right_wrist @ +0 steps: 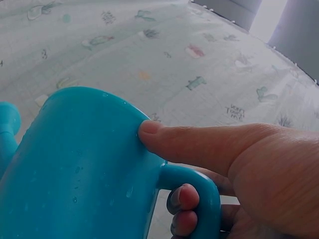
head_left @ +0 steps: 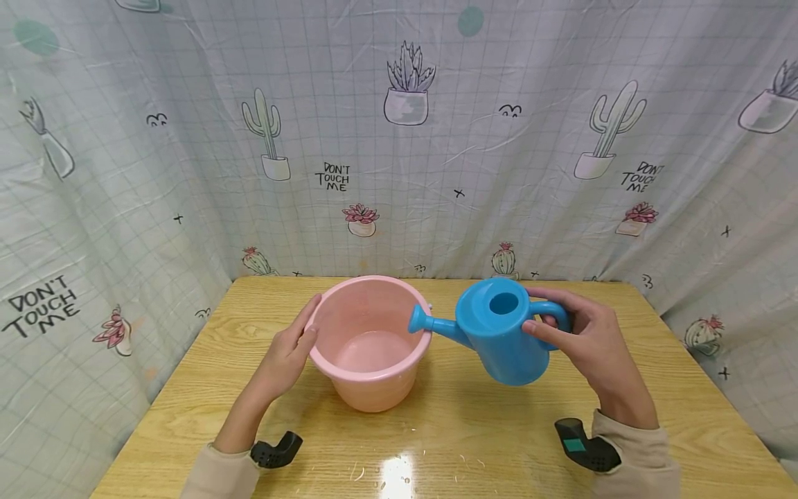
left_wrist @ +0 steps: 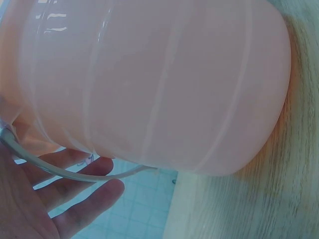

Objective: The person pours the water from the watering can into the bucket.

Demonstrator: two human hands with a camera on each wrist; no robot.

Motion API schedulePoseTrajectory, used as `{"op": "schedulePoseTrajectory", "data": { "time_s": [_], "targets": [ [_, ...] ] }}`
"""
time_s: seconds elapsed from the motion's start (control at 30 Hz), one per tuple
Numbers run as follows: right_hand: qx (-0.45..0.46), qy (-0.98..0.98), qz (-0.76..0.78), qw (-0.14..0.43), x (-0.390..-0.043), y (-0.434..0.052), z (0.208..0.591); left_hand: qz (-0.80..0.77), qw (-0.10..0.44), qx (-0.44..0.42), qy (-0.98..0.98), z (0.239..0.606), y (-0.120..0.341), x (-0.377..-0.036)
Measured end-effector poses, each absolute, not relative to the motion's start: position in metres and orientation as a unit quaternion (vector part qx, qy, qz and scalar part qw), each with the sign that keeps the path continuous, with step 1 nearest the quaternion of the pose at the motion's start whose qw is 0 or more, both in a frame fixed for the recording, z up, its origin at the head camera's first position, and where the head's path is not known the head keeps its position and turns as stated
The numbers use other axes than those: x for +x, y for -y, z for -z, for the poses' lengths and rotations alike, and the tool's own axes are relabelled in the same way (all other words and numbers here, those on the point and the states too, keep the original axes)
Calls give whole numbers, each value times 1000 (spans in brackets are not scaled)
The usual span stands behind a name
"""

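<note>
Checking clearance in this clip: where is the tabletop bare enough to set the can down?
Bare table runs along the near edge between the wrists, and right of the can. Crowded at centre: left hand on the bucket, spout over its rim, right hand gripping the handle.

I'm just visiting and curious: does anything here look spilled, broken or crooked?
Nothing looks broken or spilled. The blue can is tilted in the right hand, its spout over the rim of the pink bucket, which stands upright on the table, with the left hand against its side.
</note>
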State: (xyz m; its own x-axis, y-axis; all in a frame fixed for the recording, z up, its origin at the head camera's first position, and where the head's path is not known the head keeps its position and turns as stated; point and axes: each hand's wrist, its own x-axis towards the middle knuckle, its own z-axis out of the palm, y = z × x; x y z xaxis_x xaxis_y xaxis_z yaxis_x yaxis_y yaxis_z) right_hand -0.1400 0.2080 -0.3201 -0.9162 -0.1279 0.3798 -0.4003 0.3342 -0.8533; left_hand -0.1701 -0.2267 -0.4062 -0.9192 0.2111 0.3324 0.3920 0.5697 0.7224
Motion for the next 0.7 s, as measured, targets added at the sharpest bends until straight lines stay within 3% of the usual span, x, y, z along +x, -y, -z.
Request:
{"op": "schedulePoseTrajectory", "data": {
  "time_s": [0.7],
  "targets": [
    [164, 800, -564, 119, -140, -207, 319, 430, 107, -175, 879, 407, 227, -170]
  ]
}}
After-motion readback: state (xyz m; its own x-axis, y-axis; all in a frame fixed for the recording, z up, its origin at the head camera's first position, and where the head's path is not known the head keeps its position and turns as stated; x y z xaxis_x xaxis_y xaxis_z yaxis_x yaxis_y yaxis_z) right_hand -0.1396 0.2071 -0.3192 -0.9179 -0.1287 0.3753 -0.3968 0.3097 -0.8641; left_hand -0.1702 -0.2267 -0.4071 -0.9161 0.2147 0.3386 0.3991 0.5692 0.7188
